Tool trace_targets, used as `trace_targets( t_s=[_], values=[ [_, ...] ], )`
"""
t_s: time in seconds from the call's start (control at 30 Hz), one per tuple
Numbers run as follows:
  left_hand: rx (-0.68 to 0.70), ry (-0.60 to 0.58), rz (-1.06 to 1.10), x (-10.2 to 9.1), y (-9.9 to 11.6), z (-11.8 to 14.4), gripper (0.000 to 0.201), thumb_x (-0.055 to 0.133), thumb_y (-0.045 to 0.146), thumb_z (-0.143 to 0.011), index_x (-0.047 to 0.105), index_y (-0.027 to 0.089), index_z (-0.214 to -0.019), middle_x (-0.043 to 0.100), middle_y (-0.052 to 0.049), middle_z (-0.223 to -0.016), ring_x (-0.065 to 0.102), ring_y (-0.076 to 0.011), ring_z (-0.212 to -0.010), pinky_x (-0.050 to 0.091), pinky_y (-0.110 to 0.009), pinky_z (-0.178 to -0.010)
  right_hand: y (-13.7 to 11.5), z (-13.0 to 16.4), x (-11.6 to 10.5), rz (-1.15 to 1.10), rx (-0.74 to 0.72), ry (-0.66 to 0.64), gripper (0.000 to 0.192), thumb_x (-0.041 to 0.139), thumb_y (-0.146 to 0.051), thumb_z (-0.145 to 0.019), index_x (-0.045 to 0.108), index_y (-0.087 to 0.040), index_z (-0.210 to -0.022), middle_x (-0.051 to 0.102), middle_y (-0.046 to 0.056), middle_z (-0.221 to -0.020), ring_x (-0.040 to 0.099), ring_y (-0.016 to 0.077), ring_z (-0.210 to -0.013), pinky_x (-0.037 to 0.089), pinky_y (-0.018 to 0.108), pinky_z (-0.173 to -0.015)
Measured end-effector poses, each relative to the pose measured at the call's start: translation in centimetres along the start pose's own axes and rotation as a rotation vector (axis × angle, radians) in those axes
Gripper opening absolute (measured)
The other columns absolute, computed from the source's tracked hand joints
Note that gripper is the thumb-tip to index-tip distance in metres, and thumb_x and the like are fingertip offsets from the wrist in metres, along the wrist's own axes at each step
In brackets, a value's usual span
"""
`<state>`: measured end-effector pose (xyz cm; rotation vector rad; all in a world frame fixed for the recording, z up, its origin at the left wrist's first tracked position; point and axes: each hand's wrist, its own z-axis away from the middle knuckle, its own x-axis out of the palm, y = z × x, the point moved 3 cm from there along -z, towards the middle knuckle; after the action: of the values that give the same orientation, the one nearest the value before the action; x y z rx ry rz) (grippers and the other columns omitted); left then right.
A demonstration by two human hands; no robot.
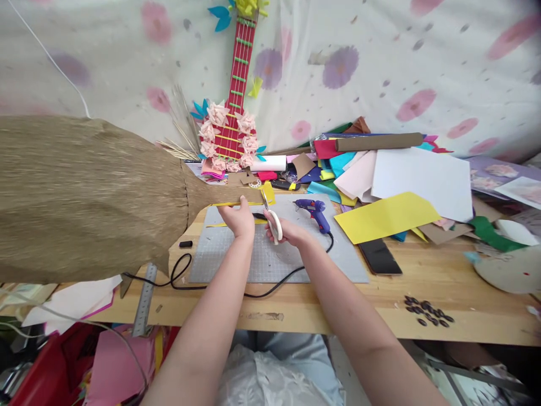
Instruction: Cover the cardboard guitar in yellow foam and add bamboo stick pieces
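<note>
My left hand point(240, 219) grips the narrow neck of a big tan crepe-paper broom shape point(84, 194) that fans out to the left over the table edge. A yellow strip point(236, 203) runs along that neck by my fingers. My right hand point(287, 231) holds white-handled scissors point(273, 221), blades pointing up at the neck's end beside a yellow piece point(269, 193). Both hands are over the grey cutting mat point(270, 259).
A purple glue gun point(313, 211) lies on the mat, its black cord trailing left. A black phone point(379, 256), yellow sheet point(386, 217), white sheet and piled coloured paper lie right. A paper guitar point(232, 113) leans on the backdrop. A metal ruler point(144, 299) overhangs the edge.
</note>
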<state>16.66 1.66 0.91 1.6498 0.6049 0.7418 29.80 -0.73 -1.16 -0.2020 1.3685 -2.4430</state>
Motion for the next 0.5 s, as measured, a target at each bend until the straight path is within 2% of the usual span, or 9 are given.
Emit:
trace_targets(
  t_s=[0.27,0.5],
  values=[
    [0.02,-0.016,0.011,0.14,-0.07,-0.22,0.033,0.066,0.016,-0.067,0.047,0.017,-0.094,0.056,-0.006,-0.097,0.057,-0.0171,-0.098,0.046,-0.033,-0.087,-0.2,0.03,-0.14,0.058,-0.044,0.01,0.05,0.036,-0.065,-0.081,0.043,-0.018,-0.068,0.044,-0.003,-0.046,0.038,0.0062,-0.037,0.021,0.017,-0.034],
    [-0.029,0.015,0.02,-0.09,-0.2,-0.27,0.037,0.067,0.013,-0.067,0.046,0.017,-0.096,0.056,-0.007,-0.101,0.056,-0.0178,-0.102,0.046,-0.033,-0.088,-0.23,0.27,0.16,0.109,-0.078,0.005,0.045,0.033,-0.06,-0.085,0.039,-0.019,-0.068,0.038,-0.005,-0.043,0.034,0.0067,-0.037,0.021,0.018,-0.037]
  ],
)
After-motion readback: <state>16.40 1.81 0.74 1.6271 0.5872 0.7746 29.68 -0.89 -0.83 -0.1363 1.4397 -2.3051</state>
